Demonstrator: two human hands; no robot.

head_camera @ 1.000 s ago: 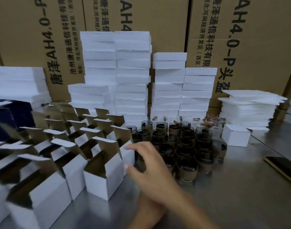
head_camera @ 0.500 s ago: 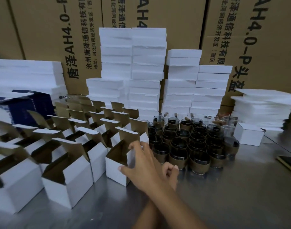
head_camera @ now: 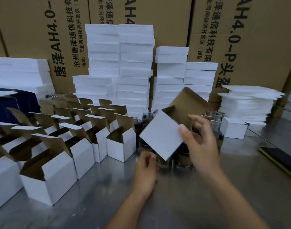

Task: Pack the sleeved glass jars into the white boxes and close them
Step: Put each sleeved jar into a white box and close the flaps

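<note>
Head-cam view over a steel table [head_camera: 174,204]. Ctr-right of frame: right hand [head_camera: 201,142] pinches a white box [head_camera: 161,138] in the air, thumb on its smooth white face, fingers over the rim. Box is tilted, axis running lower left to upper right. Its open mouth and raw brown flap face upper right, away from the left hand [head_camera: 144,169]. Directly under it, partly hidden: glass jars [head_camera: 182,160] w/ brown sleeves, upright, clustered. Left hand sits low ctr, the nearer one to the jars, fingers curled just beside the closest. Blur hides whether it grips one. Left of frame: rows of open boxes [head_camera: 120,146], matte card, flaps up.
</note>
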